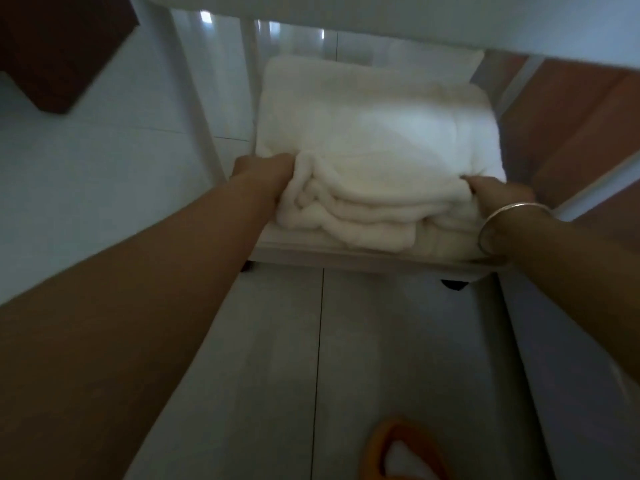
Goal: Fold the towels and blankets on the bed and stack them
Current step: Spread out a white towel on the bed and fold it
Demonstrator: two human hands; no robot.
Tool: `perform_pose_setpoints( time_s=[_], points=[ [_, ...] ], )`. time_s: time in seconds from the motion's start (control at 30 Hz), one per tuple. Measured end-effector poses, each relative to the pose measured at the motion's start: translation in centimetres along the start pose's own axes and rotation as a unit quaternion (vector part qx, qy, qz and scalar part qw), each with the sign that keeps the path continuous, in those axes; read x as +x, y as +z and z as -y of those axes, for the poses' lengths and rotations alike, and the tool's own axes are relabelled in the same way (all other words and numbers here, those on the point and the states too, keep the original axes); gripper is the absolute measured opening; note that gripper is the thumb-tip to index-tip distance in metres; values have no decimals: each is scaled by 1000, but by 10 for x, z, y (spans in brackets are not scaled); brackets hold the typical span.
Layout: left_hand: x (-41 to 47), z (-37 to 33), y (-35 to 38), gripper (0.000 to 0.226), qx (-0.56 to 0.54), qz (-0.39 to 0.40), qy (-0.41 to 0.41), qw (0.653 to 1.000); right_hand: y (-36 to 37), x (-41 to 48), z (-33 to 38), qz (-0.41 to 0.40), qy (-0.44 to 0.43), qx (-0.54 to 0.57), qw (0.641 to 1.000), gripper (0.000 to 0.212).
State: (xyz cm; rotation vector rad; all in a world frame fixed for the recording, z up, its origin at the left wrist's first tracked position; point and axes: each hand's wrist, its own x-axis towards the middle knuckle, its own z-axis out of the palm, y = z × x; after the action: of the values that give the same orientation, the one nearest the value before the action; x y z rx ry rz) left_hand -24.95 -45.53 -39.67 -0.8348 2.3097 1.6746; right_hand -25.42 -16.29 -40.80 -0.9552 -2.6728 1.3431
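Observation:
A thick stack of folded white towels and blankets (377,140) lies on a low white shelf (346,256) straight ahead. My left hand (266,173) grips the stack's near left corner, fingers buried in the cloth. At the near right corner my right hand (498,195), with a silver bangle on the wrist, holds the rolled edges. Several folded layers show along the near side between the two hands.
A white frame leg (204,109) rises left of the shelf, and a white surface (415,19) overhangs the top. A brown wooden panel (571,133) stands at the right, a dark brown block (59,46) at upper left. An orange slipper (391,448) lies on the pale tiled floor (277,358).

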Motion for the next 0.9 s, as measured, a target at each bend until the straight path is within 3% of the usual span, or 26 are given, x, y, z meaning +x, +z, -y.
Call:
perform_pose_setpoints(
  time_s=[0.13,0.2,0.23,0.3,0.37,0.4,0.47,0.6,0.77,0.9],
  points=[
    [-14,-9,7,70,141,-15,20,990,-2,-7,-7,22,-50,-73,996,60],
    [-25,-17,10,86,253,-90,87,959,0,-14,-6,-4,-69,-129,989,83],
    [-30,-25,12,87,287,-126,158,937,0,-20,0,-48,-95,-172,979,84],
    [-32,-46,22,72,326,-159,301,882,3,-32,24,-135,-229,-257,929,71],
    [-27,-60,41,62,379,-138,358,842,14,-39,56,-122,-352,-301,878,73],
    [-23,-59,52,63,418,-110,356,828,23,-36,65,-91,-370,-333,863,75],
    [-7,-39,73,70,501,-75,342,791,42,-31,67,-21,-336,-416,845,69],
    [17,12,83,73,559,-107,372,733,72,-23,23,65,-288,-472,831,66],
    [28,10,88,72,596,-68,359,716,87,-8,18,91,-263,-469,838,64],
    [27,4,80,68,591,-34,351,725,86,-12,24,96,-249,-480,836,65]
  ],
)
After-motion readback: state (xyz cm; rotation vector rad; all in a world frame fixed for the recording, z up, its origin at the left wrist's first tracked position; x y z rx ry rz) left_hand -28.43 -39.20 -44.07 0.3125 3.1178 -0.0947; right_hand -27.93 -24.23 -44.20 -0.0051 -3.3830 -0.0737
